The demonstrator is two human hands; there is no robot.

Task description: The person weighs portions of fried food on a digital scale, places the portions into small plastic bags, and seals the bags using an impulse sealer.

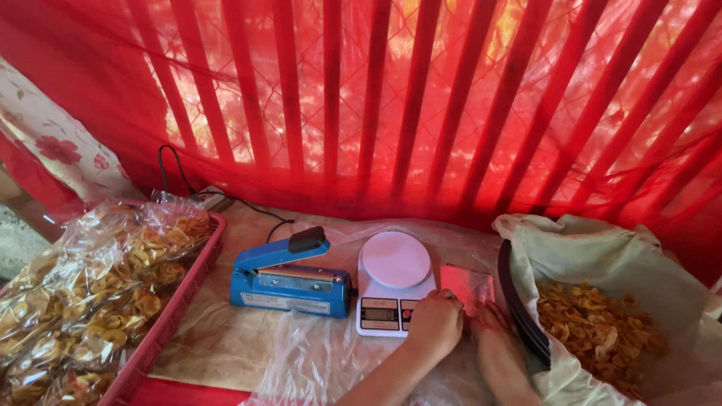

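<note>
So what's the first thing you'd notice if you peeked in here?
The glowing red curtain fills the whole back. Below it, in the middle, a blue heat sealer sits beside a white kitchen scale. Golden chips fill the red tray on the left and the lined tub on the right.

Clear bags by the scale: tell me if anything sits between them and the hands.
Nothing visible does. Both the left hand and right hand already rest at the clear bags, just right of the scale.
</note>
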